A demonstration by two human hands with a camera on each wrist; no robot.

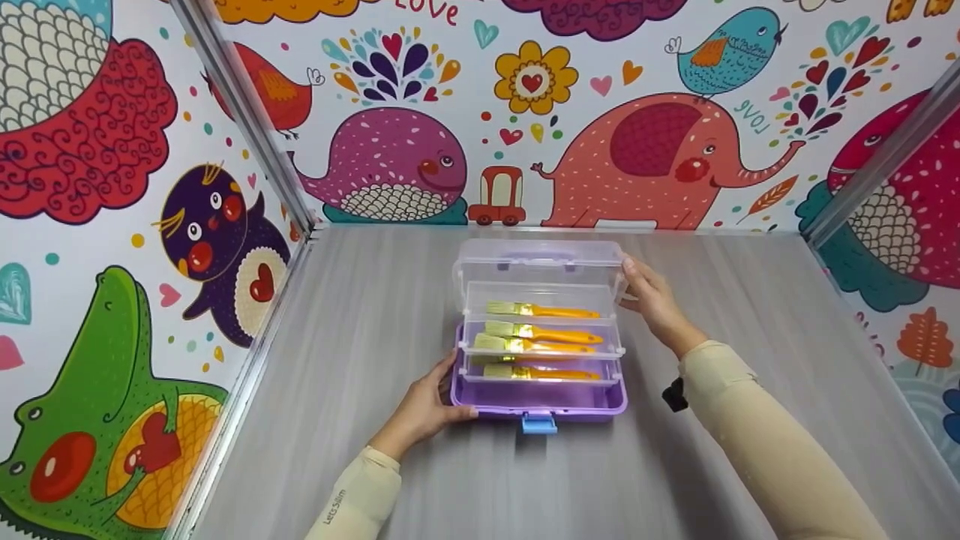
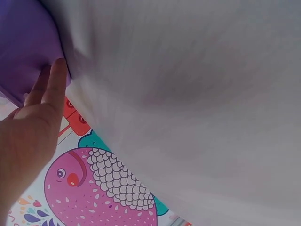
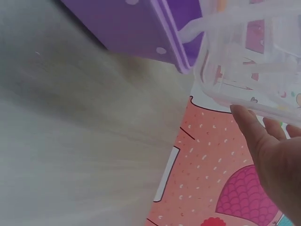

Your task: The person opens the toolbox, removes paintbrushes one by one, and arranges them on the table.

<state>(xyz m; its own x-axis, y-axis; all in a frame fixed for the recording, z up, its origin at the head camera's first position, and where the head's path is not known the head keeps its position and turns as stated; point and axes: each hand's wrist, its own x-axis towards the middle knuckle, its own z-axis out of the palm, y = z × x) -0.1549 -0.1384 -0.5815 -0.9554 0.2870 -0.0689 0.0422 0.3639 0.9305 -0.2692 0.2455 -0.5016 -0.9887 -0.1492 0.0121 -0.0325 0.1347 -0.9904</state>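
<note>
A purple storage box with a blue latch stands with its clear lid raised at the back. Clear tiered trays spread above the base and hold several paintbrushes with yellow-orange handles. My left hand grips the box's front left corner, thumb at the front and fingers along the side; the left wrist view shows those fingers against the purple wall. At the lid's right edge is my right hand. Its nearly straight fingers touch the clear rim in the right wrist view.
The box stands on a grey tabletop. Cartoon-printed walls rise behind and on both sides, with metal posts at the corners. A small black object sits beneath the right wrist.
</note>
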